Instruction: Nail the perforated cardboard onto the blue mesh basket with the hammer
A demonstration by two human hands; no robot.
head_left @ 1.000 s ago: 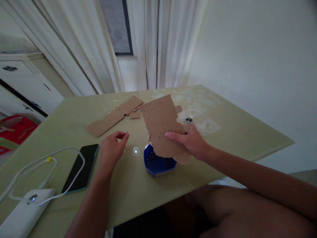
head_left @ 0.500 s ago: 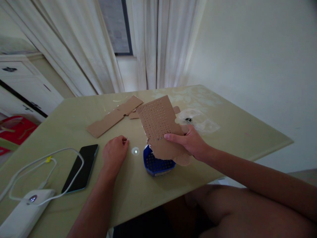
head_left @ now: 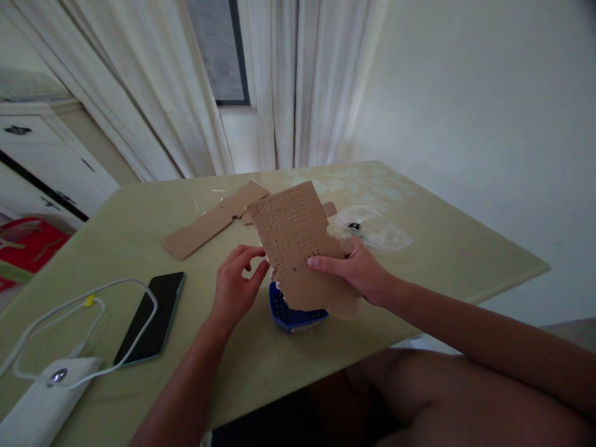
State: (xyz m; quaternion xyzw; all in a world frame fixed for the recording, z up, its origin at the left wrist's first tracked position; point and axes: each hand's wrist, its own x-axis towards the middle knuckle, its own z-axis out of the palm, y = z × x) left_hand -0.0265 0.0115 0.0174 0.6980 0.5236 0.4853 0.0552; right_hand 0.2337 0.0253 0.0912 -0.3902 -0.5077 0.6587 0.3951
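The right hand (head_left: 358,273) gripped the perforated cardboard sheet (head_left: 298,239) above the blue basket (head_left: 291,310); the left hand (head_left: 237,285), fingers loosely curled, touched its edge.

Phone (head_left: 149,316) lies left of the basket (head_left: 291,310) — cardboard strip (head_left: 212,218) behind both.

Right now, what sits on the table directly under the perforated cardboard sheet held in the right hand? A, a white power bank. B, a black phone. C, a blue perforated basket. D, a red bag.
C: the blue perforated basket shows just below the lower edge of the perforated cardboard sheet that the right hand holds, while the phone lies far off to the left on the table.
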